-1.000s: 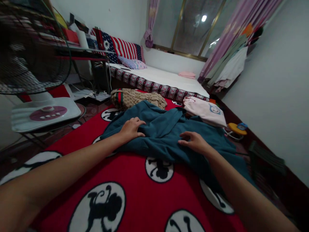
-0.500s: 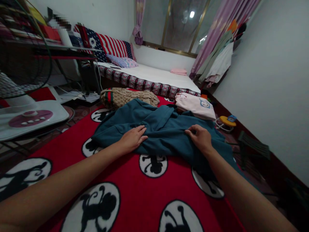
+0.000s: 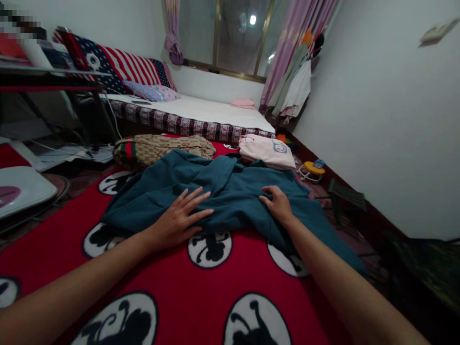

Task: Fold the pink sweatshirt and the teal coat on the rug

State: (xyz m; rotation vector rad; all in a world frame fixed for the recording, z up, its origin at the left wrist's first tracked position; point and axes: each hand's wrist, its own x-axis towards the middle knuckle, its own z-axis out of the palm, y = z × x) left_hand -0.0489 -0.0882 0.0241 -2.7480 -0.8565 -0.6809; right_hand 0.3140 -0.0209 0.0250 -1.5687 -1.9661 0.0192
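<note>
A teal garment (image 3: 230, 191) lies rumpled across a red blanket (image 3: 201, 297) with round black-and-white patches. The left hand (image 3: 178, 223) rests flat on its near edge, fingers spread wide. The right hand (image 3: 276, 203) sits on the cloth to the right, fingers curled and pinching a fold. Beyond lie a tan garment (image 3: 161, 147) and a pink one (image 3: 266, 151), then a bed (image 3: 201, 112).

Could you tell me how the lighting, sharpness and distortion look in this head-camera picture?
Head view: dim indoor light, with a lamp's glare reflected in the window; wide-angle bending stretches the forearms and tilts the walls; left hand and right hand on the teal garment are fairly sharp; the top-left corner is pixelated.
</note>
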